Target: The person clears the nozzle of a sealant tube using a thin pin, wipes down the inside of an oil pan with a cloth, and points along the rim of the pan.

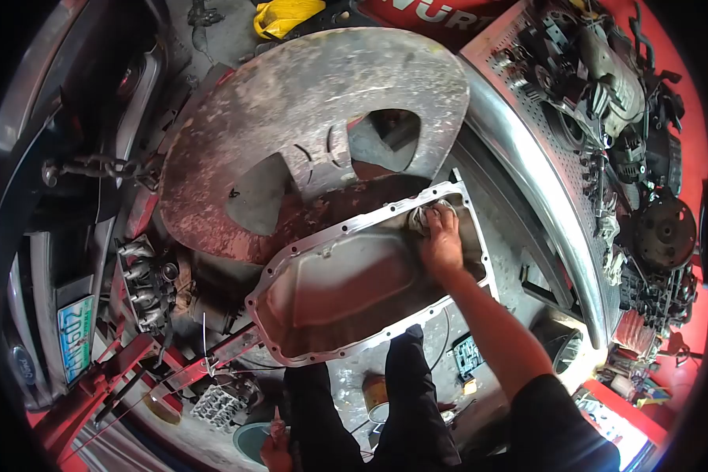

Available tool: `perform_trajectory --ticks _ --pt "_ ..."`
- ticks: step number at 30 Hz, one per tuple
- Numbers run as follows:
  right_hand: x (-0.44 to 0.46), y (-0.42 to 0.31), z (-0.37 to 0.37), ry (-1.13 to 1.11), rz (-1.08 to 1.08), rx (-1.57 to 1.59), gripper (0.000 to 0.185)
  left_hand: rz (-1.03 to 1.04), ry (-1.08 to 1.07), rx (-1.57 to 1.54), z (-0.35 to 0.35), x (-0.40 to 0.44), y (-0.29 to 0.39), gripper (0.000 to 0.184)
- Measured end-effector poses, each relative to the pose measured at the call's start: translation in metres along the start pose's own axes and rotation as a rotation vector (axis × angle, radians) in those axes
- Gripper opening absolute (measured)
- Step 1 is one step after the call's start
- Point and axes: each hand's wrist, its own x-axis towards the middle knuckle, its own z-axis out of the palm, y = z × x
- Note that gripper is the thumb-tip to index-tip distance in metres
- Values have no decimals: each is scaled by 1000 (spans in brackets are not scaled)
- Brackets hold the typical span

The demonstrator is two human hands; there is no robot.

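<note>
A metal oil pan (346, 267) with a bolt-holed flange lies open side up, tilted, above my knees. My right hand (442, 240) reaches into its upper right corner, fingers pressing a crumpled, greyish rag (422, 217) against the inner wall near the flange. The inside is brown and stained, with a paler patch on its floor. Low in the view, beside my leg, my left hand (275, 455) is closed around what looks like a small bottle with a narrow tip (277, 427). A grey-green bowl (249, 443) is right next to it.
A large worn metal plate (354, 79) with two openings stands behind the pan. Engine parts crowd a perforated red bench (562, 86) on the right. A car bumper (110, 291) is at left, with a rusty chain (102, 167). A can (376, 397) stands between my legs.
</note>
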Motion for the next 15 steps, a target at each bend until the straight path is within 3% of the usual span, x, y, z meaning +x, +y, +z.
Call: perform_trajectory --ticks 1,2,3,4,6,7,9,10,12,13,14,15 --pt "-2 -19 4 56 70 44 50 273 101 84 2 -2 -9 33" --pt "-5 -35 9 114 137 87 44 267 97 72 1 -2 3 33" --pt "-14 -45 18 45 -19 220 38 104 87 -90 -1 -4 15 32" --pt "-30 -57 24 -137 -104 300 35 -58 74 -248 -4 -5 25 32" --pt "-59 -87 30 -630 -168 420 31 -28 54 -147 -10 -7 25 32" --pt "-60 -116 4 -453 -278 463 29 4 37 -36 -13 -7 23 33" --pt "-59 -106 -6 -202 -199 354 25 65 117 3 -5 -8 6 32" --pt "-57 -80 1 -114 52 457 27 135 195 52 -3 -10 -3 31" --pt "-48 -33 -2 160 335 224 31 173 226 -34 -5 -5 16 29" --pt "-43 -22 -6 339 352 -110 34 219 246 -124 -5 -6 22 28" --pt "-41 -20 -2 181 397 -205 36 -30 144 -209 -9 -11 21 28" --pt "-39 -20 4 25 442 -298 38 -32 147 -205 -11 -12 16 28"
